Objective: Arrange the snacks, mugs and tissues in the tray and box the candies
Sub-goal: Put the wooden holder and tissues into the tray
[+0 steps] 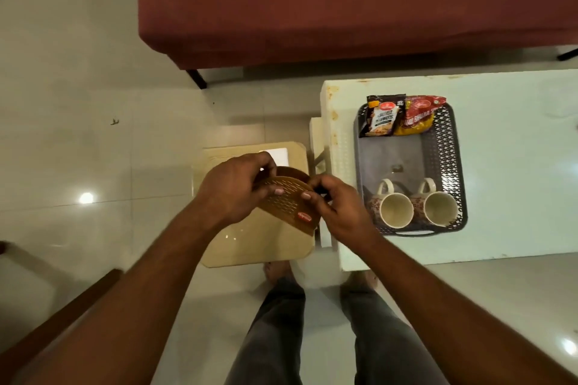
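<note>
Both hands hold a brown round box point(289, 206) above a beige stool point(250, 247). My left hand point(233, 194) grips its left side and my right hand point(336, 209) its right edge, fingers on the perforated lid, which is tilted up off the base. The box's inside is hidden. On the white table point(516, 166) to the right stands a dark lattice tray point(453, 166). Two snack packets lie at its far end, a black one point(382, 116) and a red-yellow one point(419, 117). Two cream mugs point(394, 208) point(438, 206) lie on their sides at its near end.
A white card or tissue point(276, 155) lies on the stool behind the box. A dark red sofa point(344, 0) spans the back. A wooden chair arm point(62, 316) sits at the lower left. My legs and feet stand between stool and table.
</note>
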